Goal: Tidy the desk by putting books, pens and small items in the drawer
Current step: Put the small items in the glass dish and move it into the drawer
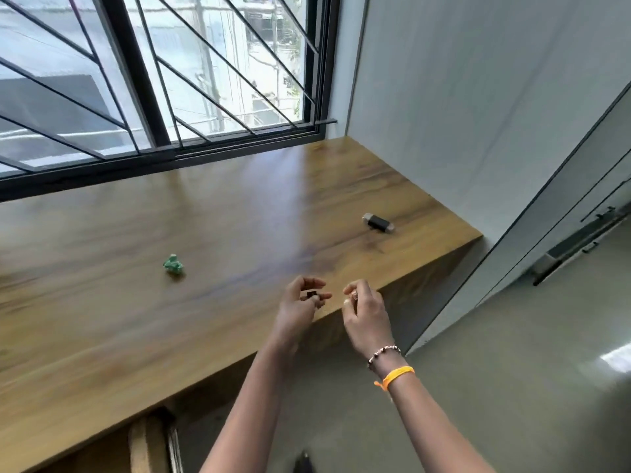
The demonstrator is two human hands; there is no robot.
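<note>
No writing or brand can be read anywhere in the view. A large window (153, 80) with black frames and slanted black bars fills the far left, showing washed-out buildings outside. A pale grey wall (478, 97) closes the far right corner, and a grey cabinet panel (563, 216) with dark handles stands at the right above a glossy grey floor (512, 370). The wooden desk (170, 319) runs from the near left to the far right corner under the window, its top shiny with reflected light. Under its near edge at the bottom left, a pale wooden part that may be the drawer (146, 445) is cut off by the frame and blurred, so it cannot be told whether it stands open. Both bare forearms reach in from the bottom of the frame and meet just over the desk's near edge. The left hand (297, 308) pinches a small dark item (311, 295) between thumb and curled fingers; what the item is cannot be made out. The right hand (367, 315), with a beaded bracelet and an orange band at the wrist, has its fingers curled, and whether they hold anything cannot be told. A black and silver object (378, 222) lies on the desk far right, well apart from the hands. A small green crumpled thing (173, 264) lies to the left of the hands on the desk.
</note>
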